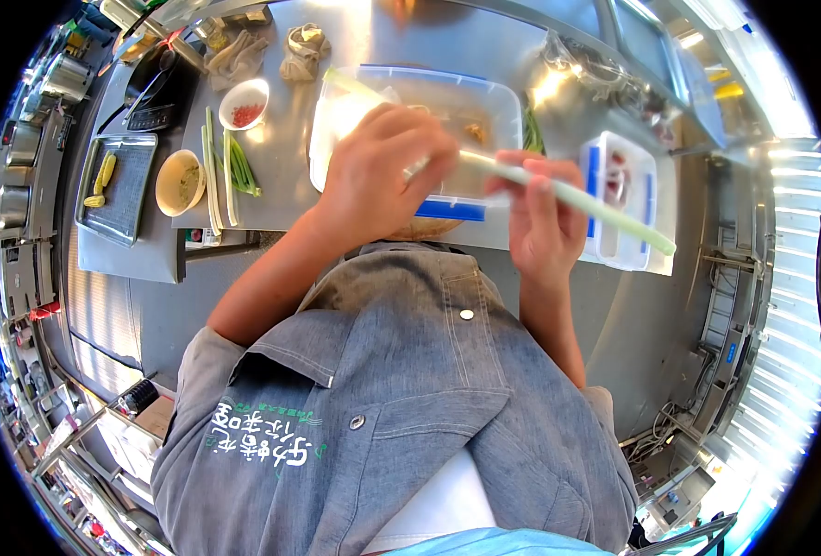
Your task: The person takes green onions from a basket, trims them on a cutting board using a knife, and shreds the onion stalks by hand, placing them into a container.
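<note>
A long pale green stalk point(614, 218), kind not certain, slants across in front of me above a clear plastic tub. My right hand point(546, 218) grips it near its lower right part, fingers bent round it. My left hand point(387, 162) is curled on the stalk's other half, over the tub; its fingertips are blurred and partly hide the stalk. Beneath both hands lies the tub point(473, 211) with blue clips, holding brownish matter that I cannot make out.
Left of the tub are more stalks point(211, 176), green leafy ends point(242, 171), a bowl of red bits point(244, 104) and a yellow bowl point(180, 183). Farther left, a tray point(137, 199) holds corn. Crumpled cloths point(304, 51) lie behind; a smaller lidded box point(619, 199) stands right.
</note>
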